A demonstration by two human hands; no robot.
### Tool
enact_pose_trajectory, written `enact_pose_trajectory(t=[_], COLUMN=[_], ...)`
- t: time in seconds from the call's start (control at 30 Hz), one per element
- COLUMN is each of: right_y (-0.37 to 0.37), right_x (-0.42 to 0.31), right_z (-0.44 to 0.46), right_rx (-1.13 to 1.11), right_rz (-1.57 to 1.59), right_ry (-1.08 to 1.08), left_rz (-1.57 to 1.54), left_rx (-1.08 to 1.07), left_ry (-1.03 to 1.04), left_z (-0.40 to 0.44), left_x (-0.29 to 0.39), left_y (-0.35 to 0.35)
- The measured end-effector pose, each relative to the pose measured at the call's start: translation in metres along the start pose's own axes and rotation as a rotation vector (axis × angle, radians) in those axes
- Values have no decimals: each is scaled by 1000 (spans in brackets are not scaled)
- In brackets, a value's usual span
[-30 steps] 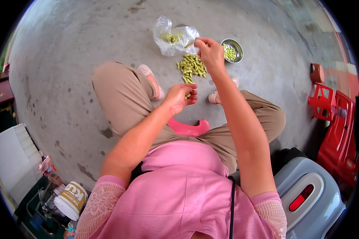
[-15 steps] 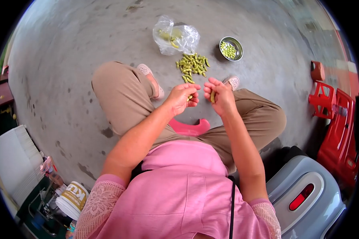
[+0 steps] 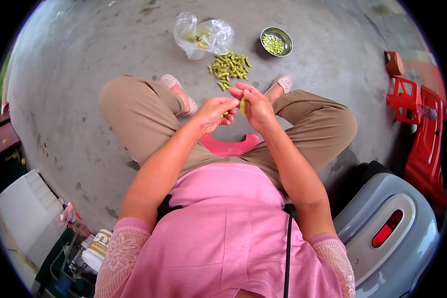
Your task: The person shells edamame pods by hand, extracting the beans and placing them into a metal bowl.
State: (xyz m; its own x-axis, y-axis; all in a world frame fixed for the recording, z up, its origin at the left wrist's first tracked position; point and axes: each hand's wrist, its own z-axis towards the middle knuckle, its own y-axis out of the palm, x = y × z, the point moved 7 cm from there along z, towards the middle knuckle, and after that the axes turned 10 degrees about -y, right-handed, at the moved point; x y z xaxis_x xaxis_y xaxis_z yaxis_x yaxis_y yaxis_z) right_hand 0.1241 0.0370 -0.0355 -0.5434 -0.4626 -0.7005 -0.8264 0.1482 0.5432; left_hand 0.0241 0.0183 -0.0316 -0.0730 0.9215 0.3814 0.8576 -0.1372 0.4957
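Observation:
My right hand (image 3: 257,110) pinches a green soybean pod (image 3: 243,106) between thumb and fingers. Close beside it, the fingertips of my left hand (image 3: 214,115) reach the near side of that pod, and the rest of its fingers curl round yellowish-green pods or beans (image 3: 225,114), mostly hidden. Just beyond both hands lies a loose pile of soybean pods (image 3: 230,66) on the floor. Behind the pile is a clear plastic bag (image 3: 221,36) with more pods inside. A metal bowl (image 3: 289,48) of shelled green beans stands to the right.
Under me is a pink low stool (image 3: 228,146). Stools in red plastic (image 3: 405,99) and a grey scooter-like body (image 3: 390,218) with a red reflector are on the right. At the lower left stand a white bucket (image 3: 95,253) and a white panel (image 3: 27,213). The floor is grey concrete (image 3: 69,94).
My hands have come together from slightly apart, and the pod in my right hand now meets my left fingertips. The whole view has shifted a little.

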Motion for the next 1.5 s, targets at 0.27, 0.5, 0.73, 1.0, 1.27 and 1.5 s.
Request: enact_pose_trajectory(t=[0.27,0.5,0.73,1.0,1.27,1.5], right_y=[15,-9,7,5,2,-2], right_x=[4,-17,-11,-24,-19,-11], right_z=[-11,-13,-19,-18,-13,-10], right_rx=[-89,36,-123,-80,-76,-32], right_rz=[-24,-202,-232,-261,-316,-150], right_ry=[35,6,-11,-65,-77,61], left_rz=[105,-203,-242,-179,9,48], left_rx=[-48,-123,-60,-33,8,28], left_ry=[-55,113,196,170,102,99], left_z=[1,-6,-9,-9,-14,-14], left_x=[-8,13,17,14,13,14], left_y=[2,-6,-11,-10,-4,-4])
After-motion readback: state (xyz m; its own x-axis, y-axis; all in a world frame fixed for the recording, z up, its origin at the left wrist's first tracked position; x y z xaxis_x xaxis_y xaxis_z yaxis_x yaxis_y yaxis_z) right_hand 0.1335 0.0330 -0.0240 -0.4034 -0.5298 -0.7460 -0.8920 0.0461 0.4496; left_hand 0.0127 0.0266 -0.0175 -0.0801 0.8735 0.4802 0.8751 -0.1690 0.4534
